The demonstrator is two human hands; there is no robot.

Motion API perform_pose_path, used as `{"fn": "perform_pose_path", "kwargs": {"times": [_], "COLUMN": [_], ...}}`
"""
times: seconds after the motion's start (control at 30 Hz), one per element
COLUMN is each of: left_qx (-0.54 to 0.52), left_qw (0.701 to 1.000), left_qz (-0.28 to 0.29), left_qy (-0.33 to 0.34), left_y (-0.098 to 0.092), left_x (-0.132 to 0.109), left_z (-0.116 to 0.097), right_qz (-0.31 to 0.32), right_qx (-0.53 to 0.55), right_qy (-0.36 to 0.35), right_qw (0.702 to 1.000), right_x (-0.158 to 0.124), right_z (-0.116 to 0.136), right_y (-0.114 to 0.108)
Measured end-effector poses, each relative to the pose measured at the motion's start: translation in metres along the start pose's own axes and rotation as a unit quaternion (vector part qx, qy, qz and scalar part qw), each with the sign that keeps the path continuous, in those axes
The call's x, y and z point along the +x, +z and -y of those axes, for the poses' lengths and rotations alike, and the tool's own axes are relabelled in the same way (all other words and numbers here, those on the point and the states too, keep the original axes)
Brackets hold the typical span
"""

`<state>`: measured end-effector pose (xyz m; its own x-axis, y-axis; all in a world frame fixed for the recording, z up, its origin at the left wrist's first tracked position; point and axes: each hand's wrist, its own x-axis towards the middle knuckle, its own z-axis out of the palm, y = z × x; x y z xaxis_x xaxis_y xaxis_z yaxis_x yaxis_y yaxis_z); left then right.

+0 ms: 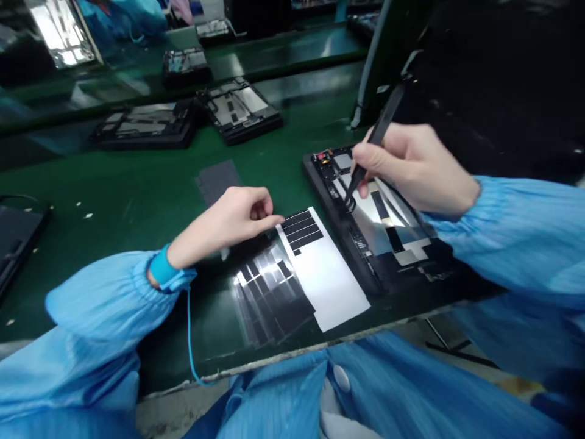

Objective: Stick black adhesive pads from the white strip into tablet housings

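Pinches with closed left hand point(235, 219) at black tape strips point(301, 228) on white sheet point(329, 280) mid-frame, gripping slim black tool point(381, 125) in right hand point(411, 164) over open black tablet point(365, 250) just right.

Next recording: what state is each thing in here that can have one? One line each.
left hand: fingers curled, fingertips on the white sheet's edge
right hand: gripping the black tool
black tool: tilted, tip down on the open device
open device: lying flat, insides exposed
white sheet: flat on the table, mostly bare
black strips: stuck in a row at the sheet's far end
wrist strap: worn on the left wrist, cord attached
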<state>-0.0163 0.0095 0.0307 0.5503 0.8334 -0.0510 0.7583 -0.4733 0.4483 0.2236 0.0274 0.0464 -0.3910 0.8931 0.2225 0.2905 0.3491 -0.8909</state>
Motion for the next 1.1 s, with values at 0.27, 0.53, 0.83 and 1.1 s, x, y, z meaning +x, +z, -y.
{"fn": "perform_pose_path", "kwargs": {"times": [0.27,0.53,0.83,1.1], "left_qx": [-0.060,-0.061,-0.038,-0.016], "left_qw": [0.958,0.961,0.955,0.957], "left_qz": [-0.133,-0.119,-0.115,-0.063], "left_qy": [0.246,0.244,0.270,0.283], "left_y": [0.056,0.061,0.061,0.059], "left_x": [0.030,0.027,0.028,0.029], "left_z": [-0.029,-0.023,-0.026,-0.027], "right_qz": [0.049,0.010,-0.001,0.000], "right_qx": [0.058,0.051,0.054,0.047], "right_qy": [0.082,0.074,0.054,0.034], "right_qw": [0.994,0.996,0.997,0.998], "right_x": [0.009,0.013,0.012,0.011], "right_z": [-0.052,-0.057,-0.055,-0.056], "right_y": [0.001,0.000,0.001,0.001]}}
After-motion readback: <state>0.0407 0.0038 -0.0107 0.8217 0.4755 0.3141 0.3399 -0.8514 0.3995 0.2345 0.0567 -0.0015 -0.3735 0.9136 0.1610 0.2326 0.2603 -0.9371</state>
